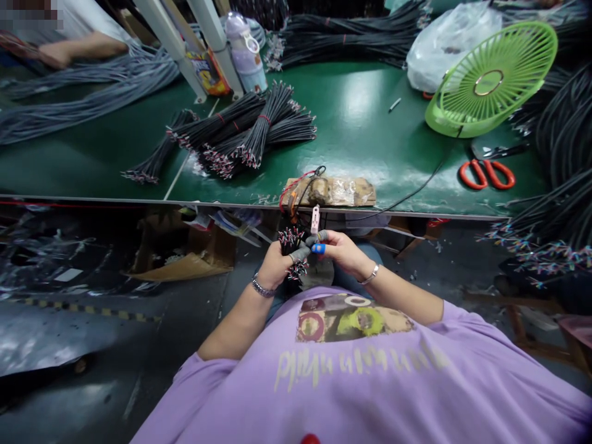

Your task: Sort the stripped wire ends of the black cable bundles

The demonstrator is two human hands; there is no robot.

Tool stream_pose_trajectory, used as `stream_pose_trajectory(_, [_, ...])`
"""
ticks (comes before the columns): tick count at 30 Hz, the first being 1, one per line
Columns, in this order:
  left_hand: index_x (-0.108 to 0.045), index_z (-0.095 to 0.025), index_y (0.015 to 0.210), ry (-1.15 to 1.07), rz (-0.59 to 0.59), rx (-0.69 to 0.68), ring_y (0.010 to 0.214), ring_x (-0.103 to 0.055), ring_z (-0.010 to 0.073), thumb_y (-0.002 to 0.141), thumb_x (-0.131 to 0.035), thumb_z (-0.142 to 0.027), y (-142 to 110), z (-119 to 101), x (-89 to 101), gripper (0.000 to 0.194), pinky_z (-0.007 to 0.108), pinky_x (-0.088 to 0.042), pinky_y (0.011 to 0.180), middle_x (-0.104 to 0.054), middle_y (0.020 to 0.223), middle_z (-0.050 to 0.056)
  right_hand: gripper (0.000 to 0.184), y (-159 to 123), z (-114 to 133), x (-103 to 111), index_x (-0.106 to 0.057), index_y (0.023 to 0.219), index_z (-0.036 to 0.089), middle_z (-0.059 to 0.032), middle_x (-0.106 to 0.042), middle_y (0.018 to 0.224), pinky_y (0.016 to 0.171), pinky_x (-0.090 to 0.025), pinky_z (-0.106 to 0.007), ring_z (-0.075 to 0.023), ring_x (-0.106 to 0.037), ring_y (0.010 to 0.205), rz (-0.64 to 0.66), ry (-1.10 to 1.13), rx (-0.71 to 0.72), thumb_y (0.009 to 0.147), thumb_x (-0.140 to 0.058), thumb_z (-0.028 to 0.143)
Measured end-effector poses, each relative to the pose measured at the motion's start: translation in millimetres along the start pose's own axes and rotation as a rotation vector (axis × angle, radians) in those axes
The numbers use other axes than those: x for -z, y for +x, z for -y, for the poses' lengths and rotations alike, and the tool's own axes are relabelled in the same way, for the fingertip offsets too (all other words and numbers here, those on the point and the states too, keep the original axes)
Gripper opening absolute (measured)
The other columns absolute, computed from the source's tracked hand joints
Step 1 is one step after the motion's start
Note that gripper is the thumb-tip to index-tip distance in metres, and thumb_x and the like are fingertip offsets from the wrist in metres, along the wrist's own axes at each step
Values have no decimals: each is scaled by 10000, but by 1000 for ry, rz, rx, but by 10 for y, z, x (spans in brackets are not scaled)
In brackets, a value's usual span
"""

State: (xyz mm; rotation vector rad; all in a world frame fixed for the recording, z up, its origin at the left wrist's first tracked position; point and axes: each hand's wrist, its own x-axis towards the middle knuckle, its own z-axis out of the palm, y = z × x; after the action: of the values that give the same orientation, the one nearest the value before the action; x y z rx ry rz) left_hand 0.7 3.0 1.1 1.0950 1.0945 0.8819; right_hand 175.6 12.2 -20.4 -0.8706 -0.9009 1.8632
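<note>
Just below the table's front edge, my left hand (277, 264) is closed round a bundle of short black cables (291, 242) with stripped red and white wire ends. My right hand (340, 251) meets it in a pinch, fingertips covered in grey and blue. Whatever lies between those fingertips is too small to make out. Right above them a pale pink clip-like piece (316, 220) hangs from a wooden block (345, 192) at the table edge. Tape covers part of the block, and red and black wires run to it.
Tied cable bundles (250, 126) lie on the green table (365, 117). To the right are red-handled scissors (486, 174), a green fan (490, 83) and long black cables (567, 142). A bottle (246, 55) stands near the posts. A co-worker's hand (55, 54) shows at far left.
</note>
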Motion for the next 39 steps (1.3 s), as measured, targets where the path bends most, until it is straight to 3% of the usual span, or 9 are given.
stream_pose_trajectory(5, [-639, -112, 683, 66, -5, -80, 532, -515, 88, 643, -757, -320, -12, -88, -27, 242, 222, -450, 561, -612, 613, -5, 206, -8, 26, 63, -623, 804, 134, -48, -706, 736, 589, -563, -284, -104, -601, 554, 81, 230, -151, 730, -689, 315])
stream_pose_trajectory(9, [-633, -119, 670, 71, 1, -61, 523, -494, 82, 611, -775, -311, -17, -117, -41, 245, 222, -444, 573, -595, 593, -20, 167, 0, 41, 95, -590, 813, 137, -62, -715, 722, 574, -579, -271, -116, -641, 551, 88, 266, -219, 787, -655, 288])
stream_pose_trajectory(22, [-632, -119, 695, -12, 76, -6, 464, -488, 86, 650, -736, -334, -5, -76, -11, 243, 221, -404, 524, -563, 502, -27, 160, -14, 8, 137, -563, 839, 142, -81, -732, 789, 601, -590, -269, -140, -690, 629, 176, 340, -274, 773, -675, 236])
stream_pose_trajectory(39, [-607, -119, 681, -24, 79, 44, 420, -472, 80, 624, -737, -369, -21, -102, -7, 288, 216, -367, 457, -553, 492, -22, 195, -34, 6, 114, -598, 805, 143, -69, -729, 792, 608, -586, -275, -137, -682, 634, 139, 291, -257, 698, -729, 240])
